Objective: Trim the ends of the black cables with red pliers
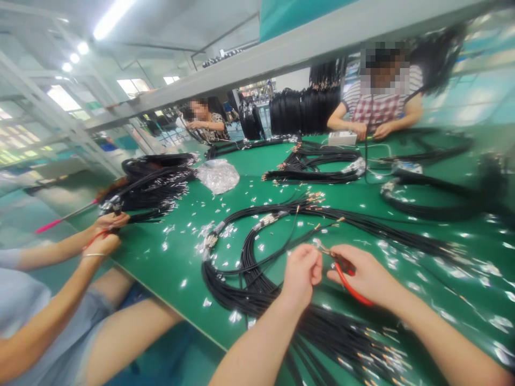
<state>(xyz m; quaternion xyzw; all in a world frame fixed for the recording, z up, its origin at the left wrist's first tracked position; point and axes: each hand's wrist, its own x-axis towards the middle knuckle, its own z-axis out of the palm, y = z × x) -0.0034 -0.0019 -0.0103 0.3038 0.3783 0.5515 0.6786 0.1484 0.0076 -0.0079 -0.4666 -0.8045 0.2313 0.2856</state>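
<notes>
My left hand point(300, 274) is closed in a pinch above the green table, and what lies inside its fingers is mostly hidden. Around the red-handled pliers point(349, 283) my right hand point(364, 272) is closed. Their jaws reach the fingertips of my left hand, where a small pale piece shows. Thin black cables pass just behind my left hand. A curved bundle of black cables point(229, 292), taped with clear plastic, lies beneath and left of it. Bare copper-coloured ends point(374, 356) fan out at the lower right.
Small white scraps point(225, 230) litter the green table point(161, 279). A clear plastic bag point(218, 176) and a black cable pile point(156, 182) lie at left. A person's hands point(107, 233) work close by at left; two people sit across. A grey beam point(225, 67) crosses overhead.
</notes>
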